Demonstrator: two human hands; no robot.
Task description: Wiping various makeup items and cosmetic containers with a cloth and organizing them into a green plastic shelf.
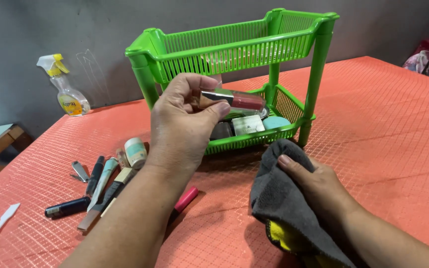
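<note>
Head view: left hand (182, 121) pinches a red lip-gloss tube (234, 100) before the green two-tier rack (234, 49); right hand (319, 186) grips a grey cloth (284, 198). Cosmetics (103, 183) lie left on the orange mat (383, 124); a clear, yellow-labelled spray bottle (68, 92) stands behind.

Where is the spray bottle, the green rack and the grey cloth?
spray bottle (70, 99), head view, on its clear body.
green rack (234, 49), head view, on the front wall of the top shelf.
grey cloth (274, 193), head view, on the grey fold left of the right hand.
</note>
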